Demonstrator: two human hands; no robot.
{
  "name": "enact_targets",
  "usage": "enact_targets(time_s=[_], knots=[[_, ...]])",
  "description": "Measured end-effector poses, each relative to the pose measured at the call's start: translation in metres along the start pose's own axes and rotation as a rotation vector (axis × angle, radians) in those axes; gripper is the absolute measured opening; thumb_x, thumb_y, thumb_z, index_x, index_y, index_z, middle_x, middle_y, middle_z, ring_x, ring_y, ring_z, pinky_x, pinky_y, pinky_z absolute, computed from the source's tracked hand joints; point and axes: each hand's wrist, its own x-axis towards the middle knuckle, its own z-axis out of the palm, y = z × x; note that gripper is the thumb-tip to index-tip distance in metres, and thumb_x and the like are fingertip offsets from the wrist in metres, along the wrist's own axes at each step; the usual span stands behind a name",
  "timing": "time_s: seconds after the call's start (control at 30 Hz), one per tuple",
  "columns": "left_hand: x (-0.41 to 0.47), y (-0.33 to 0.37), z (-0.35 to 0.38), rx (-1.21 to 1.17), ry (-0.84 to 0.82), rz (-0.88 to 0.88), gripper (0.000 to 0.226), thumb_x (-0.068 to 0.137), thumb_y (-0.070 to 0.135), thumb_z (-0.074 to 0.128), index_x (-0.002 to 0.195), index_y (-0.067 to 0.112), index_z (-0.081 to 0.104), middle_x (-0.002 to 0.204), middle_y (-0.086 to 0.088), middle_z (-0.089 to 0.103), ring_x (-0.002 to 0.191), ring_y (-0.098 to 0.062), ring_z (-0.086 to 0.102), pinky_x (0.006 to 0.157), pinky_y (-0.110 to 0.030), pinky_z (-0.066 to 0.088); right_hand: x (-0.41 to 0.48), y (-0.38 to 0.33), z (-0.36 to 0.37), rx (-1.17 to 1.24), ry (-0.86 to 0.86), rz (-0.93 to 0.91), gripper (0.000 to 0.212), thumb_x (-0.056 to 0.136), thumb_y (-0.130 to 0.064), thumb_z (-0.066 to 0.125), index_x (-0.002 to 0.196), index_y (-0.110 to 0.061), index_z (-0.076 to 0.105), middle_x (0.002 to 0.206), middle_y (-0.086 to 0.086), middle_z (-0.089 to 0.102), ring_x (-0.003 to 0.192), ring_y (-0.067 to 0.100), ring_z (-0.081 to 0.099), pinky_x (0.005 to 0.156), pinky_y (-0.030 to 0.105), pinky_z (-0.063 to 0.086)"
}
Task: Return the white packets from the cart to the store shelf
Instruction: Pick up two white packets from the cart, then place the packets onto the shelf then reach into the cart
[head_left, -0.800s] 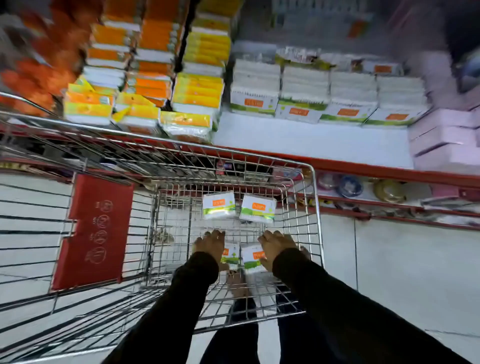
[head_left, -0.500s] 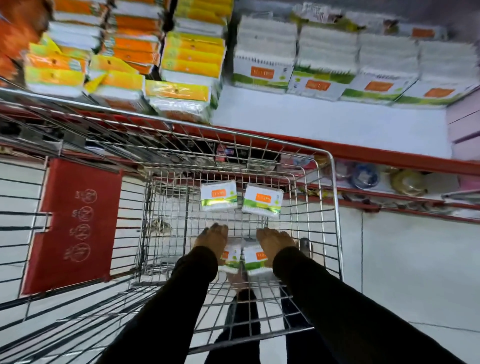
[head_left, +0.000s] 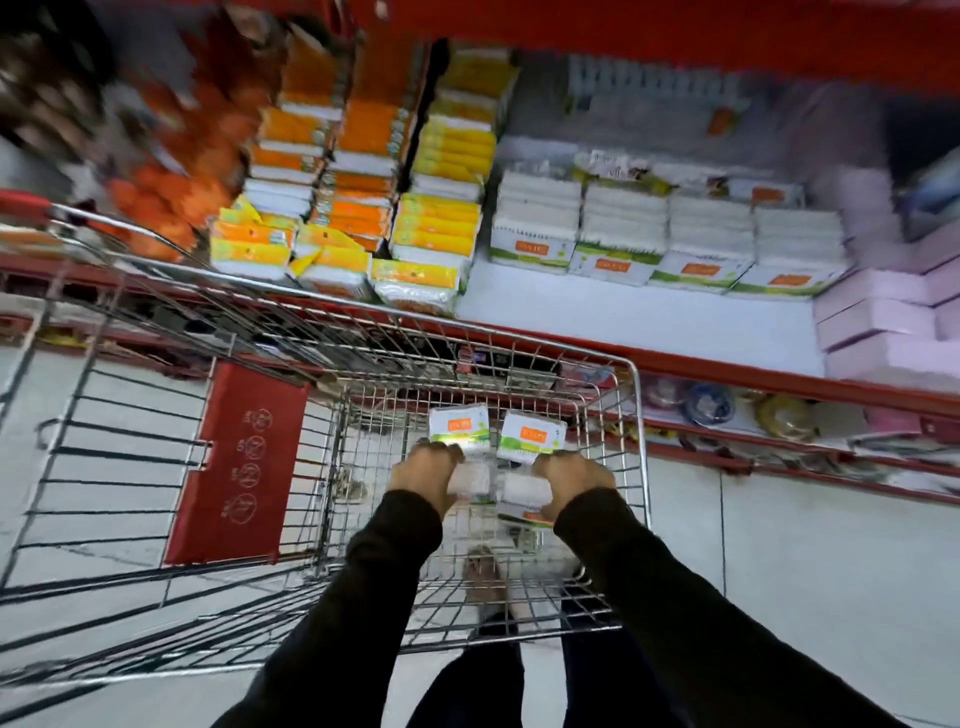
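Inside the wire cart (head_left: 631, 415) my left hand (head_left: 423, 475) is closed on a white packet (head_left: 470, 480), and my right hand (head_left: 574, 478) is closed on another white packet (head_left: 522, 493). Both packets are lifted a little off the cart floor. Two more white packets with orange and green labels lie just beyond my knuckles, one on the left (head_left: 460, 423) and one on the right (head_left: 532, 434). The store shelf (head_left: 639, 317) above the cart has a bare white strip in front of stacked white packets (head_left: 665, 234).
Yellow and orange packs (head_left: 415, 228) fill the shelf's left part and pink boxes (head_left: 883, 322) its right end. The cart's red child-seat flap (head_left: 241, 462) stands to the left. A lower shelf with small round items (head_left: 709, 405) runs right of the cart. My feet show under the cart.
Both hands have closed on the two near packets and raised them from the cart floor. The view has tilted up, showing more of the shelf.
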Motion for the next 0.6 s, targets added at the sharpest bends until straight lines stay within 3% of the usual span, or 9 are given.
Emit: enact_targets(time_s=[0.33,0.6], knots=[[-0.039,0.038,-0.112,-0.003,0.366,0.037,0.047,0.085,0.019,0.072,0.129,0.026,0.058,0.130,0.002,0.059,0.120,-0.023,0.056,0.092,-0.036,0.056,-0.073,0.022,-0.125,0.127,0.283,0.074,0.050,0.076,-0.029,0.080,0.121,-0.036,0.061,0.126,-0.007,0.066,0.115,0.019,0.063,0.094,0.033,0.052],[0.026,0.089,-0.182,0.082,0.589,0.138,0.047,0.080,-0.003,0.069,0.121,0.019,0.066,0.122,-0.004,0.059,0.115,-0.025,0.058,0.088,-0.039,0.059,-0.055,0.070,-0.199,0.161,0.516,0.170,0.052,0.078,-0.018,0.077,0.126,-0.032,0.061,0.125,-0.001,0.066,0.114,0.024,0.063,0.093,0.034,0.051]])
